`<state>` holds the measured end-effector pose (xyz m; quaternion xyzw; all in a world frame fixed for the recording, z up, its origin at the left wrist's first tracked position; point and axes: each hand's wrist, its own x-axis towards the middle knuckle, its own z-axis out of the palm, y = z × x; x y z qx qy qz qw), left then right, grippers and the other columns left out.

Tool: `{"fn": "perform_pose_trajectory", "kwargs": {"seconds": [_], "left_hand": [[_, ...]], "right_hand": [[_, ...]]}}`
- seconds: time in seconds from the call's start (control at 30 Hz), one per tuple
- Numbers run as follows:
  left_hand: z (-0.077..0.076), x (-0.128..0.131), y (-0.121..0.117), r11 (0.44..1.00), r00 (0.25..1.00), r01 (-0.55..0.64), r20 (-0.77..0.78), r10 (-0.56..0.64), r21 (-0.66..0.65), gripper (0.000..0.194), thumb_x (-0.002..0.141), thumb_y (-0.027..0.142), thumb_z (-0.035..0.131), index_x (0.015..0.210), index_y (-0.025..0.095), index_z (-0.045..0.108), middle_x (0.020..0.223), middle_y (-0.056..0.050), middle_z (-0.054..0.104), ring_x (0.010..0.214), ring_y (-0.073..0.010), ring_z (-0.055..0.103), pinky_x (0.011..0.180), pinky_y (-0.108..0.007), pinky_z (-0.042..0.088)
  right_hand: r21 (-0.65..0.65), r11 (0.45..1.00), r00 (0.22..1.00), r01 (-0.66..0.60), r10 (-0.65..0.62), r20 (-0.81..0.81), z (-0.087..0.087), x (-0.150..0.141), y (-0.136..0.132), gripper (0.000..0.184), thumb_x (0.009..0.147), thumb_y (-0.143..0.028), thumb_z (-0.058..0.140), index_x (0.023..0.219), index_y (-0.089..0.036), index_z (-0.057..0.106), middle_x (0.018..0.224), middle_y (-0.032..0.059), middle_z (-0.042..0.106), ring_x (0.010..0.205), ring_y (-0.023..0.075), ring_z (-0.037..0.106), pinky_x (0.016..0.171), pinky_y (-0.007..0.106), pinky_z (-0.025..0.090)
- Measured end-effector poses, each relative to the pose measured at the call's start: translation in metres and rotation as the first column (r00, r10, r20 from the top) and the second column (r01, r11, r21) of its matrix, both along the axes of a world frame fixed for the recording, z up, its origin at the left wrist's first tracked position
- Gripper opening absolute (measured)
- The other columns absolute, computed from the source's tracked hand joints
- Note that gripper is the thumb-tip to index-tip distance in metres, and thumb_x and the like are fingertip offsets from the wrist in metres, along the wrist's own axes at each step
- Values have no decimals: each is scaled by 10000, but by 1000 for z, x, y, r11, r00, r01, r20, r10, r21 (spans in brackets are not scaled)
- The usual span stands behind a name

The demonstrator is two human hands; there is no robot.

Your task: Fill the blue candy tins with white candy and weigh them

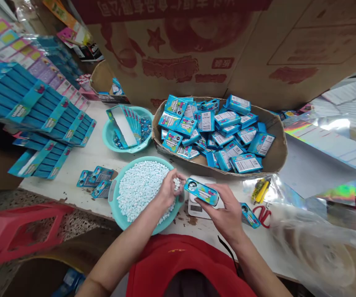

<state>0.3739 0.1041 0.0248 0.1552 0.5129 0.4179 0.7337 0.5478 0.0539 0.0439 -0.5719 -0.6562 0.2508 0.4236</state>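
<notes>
Several small white candies (176, 184) lie in the curled fingers of my left hand (167, 190), above the right side of a turquoise basin (122, 222) full of white candies (144, 185). My right hand (227, 208) grips a small blue candy box (203, 192), its end with a round spot pointing toward my left hand. The fingers of the two hands are close but apart. Under the box sits a white scale (196, 210), partly covered by it and my right hand. Another blue box (250, 215) lies just right of my right wrist.
Behind the basin stands a cut-down carton (277, 159) of blue boxes. A smaller turquoise bowl (105, 134) holds cards and small shiny pieces. Flat blue packs (99, 175) lie at left, near stacked blue cartons (51, 119). Red scissors (263, 215) and a yellow cutter (261, 190) lie at right.
</notes>
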Motion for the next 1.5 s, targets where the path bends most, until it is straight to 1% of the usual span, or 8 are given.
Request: {"fn": "perform_pose_trajectory", "kwargs": {"seconds": [0.17,0.4,0.57,0.77,0.93,1.13,1.33,1.5], "left_hand": [[-5,11,-5,975,981,-185,30,190,-121,423,717,546,574,671,126,597,521,12,481,386,-47,364,340,-178,174],[-9,-11,-10,963,961,-166,186,206,-213,299,716,376,679,632,148,505,449,60,404,339,-31,320,313,-142,150],[-9,-51,-13,935,935,-296,142,326,-194,286,810,312,622,638,154,457,517,30,449,396,-44,419,308,-119,203],[-16,-70,-13,942,937,-276,163,308,-191,138,878,225,521,792,119,541,618,0,495,434,-40,436,321,-108,277],[-12,-69,-10,950,944,-258,164,287,-177,81,879,155,495,850,114,558,589,26,464,416,-32,415,325,-104,278],[-7,-67,-5,954,964,-235,81,253,-184,198,881,275,521,746,130,530,537,35,439,394,-33,389,313,-112,235],[-4,-45,-7,995,995,72,-57,-76,-70,304,694,371,728,766,125,564,507,60,410,374,-21,324,332,-135,135],[-6,-15,-3,938,893,346,-301,-333,-13,383,665,503,689,697,163,515,443,98,312,368,-32,223,389,-192,104]], "right_hand": [[-81,990,986,-118,127,112,-4,-16,8,248,775,-351,682,989,-237,629,873,38,630,827,225,572,724,347,444],[-156,985,997,-75,75,-7,-12,-16,4,315,739,-407,701,991,-232,632,932,41,654,874,225,596,771,345,452],[-377,917,973,131,-191,-127,-48,10,0,406,659,-469,715,939,-198,600,831,32,671,743,216,612,690,343,485],[-393,909,966,141,-214,-146,-89,24,-2,477,655,-512,691,987,-181,604,961,82,669,876,253,618,814,427,486],[-274,943,971,191,-223,-92,-68,36,-12,566,713,-473,686,1181,-194,533,1207,116,582,1096,256,555,924,440,456],[-88,902,896,423,-401,189,-55,92,-40,425,782,-534,582,1024,-185,615,1050,118,638,994,261,573,877,439,448],[-229,848,857,478,-393,334,-90,121,-76,670,631,-664,629,1054,-145,600,1008,142,637,957,311,569,856,480,433],[-354,756,835,550,-495,241,-106,114,-85,741,601,-607,655,1145,-119,534,1109,166,598,1026,336,565,885,496,427]]}}
